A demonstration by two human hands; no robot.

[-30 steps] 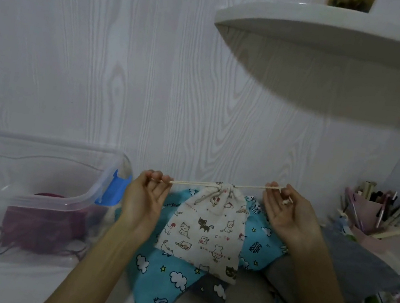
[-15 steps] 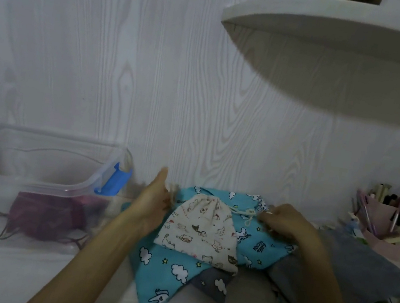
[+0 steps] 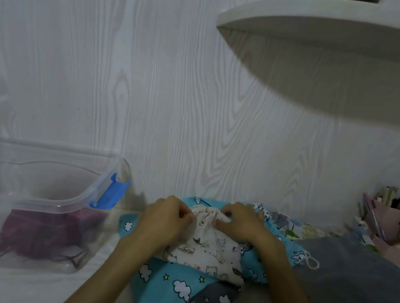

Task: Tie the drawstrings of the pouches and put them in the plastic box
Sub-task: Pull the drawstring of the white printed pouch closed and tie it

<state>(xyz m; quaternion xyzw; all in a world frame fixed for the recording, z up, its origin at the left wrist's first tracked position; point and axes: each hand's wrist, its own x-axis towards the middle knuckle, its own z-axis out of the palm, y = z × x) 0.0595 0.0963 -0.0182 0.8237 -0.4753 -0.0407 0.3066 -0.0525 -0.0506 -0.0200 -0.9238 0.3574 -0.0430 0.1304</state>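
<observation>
A white cat-print pouch (image 3: 206, 255) lies flat on top of a blue cloud-print pouch (image 3: 167, 285) in the middle of the table. My left hand (image 3: 165, 220) and my right hand (image 3: 240, 222) meet at its gathered neck, fingers pinched on its drawstrings, which are mostly hidden under the fingers. The clear plastic box (image 3: 36, 204) with blue latches stands open at the left, with a dark maroon pouch (image 3: 41, 233) inside it.
A grey cloth pouch (image 3: 347, 274) and more patterned pouches lie to the right, one with a loose cream cord (image 3: 309, 261). A pink pen holder (image 3: 387, 220) stands at the far right. A white shelf (image 3: 344, 30) juts out overhead. The wall is close behind.
One second ago both hands held the cat pouch up by its strings pulled taut sideways. Since then the pouch came down onto the blue pouch and both hands closed in on its neck.
</observation>
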